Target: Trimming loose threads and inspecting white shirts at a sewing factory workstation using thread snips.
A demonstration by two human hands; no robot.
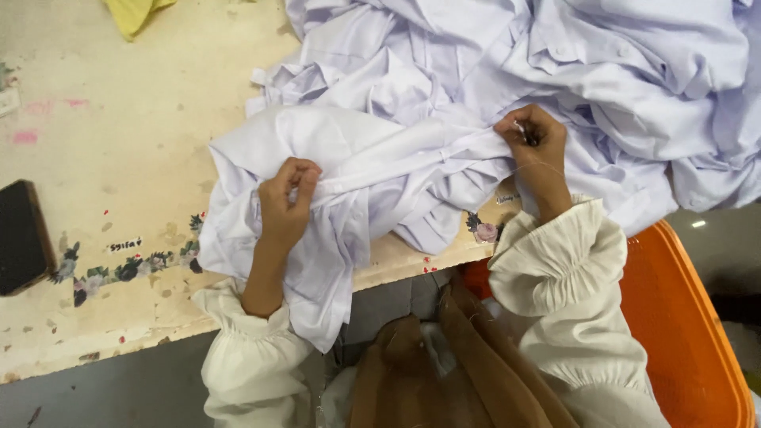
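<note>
White cotton-like cloth is filling the middle of the view: a shirt point(349, 170) is lying half on the worn table point(119, 158), its lower part hanging over the front edge toward the person's lap. The left hand point(287, 202) is pinching a folded band of the shirt, fingers curled tight over the cloth, while the right hand point(529, 141) is gripping the same band further along, thumb and fingers closed on it together with a small dark tool I cannot make out — the stretch between the two hands is being pulled fairly taut. A fine thread point(533, 165) seems to be trailing by the right wrist.

By the look of it the shirt is handling light, soft and limp, creasing wherever it is left slack; the stitched band and seams look like the firmest places to take hold, since loose panels would just bunch up. Nothing about it looks fragile or slippery.

Behind, a pile of similar pale shirts point(602, 71) is heaping up across the table. A small pale label point(507, 198) is peeking out under the cloth near the right wrist. Flower stickers point(119, 269) are running in a strip along the tabletop, a dark flat phone-like slab point(22, 236) is lying at the left edge, yellow cloth point(136, 12) is showing at the top, and an orange tub point(690, 333) is standing low on the right
</note>
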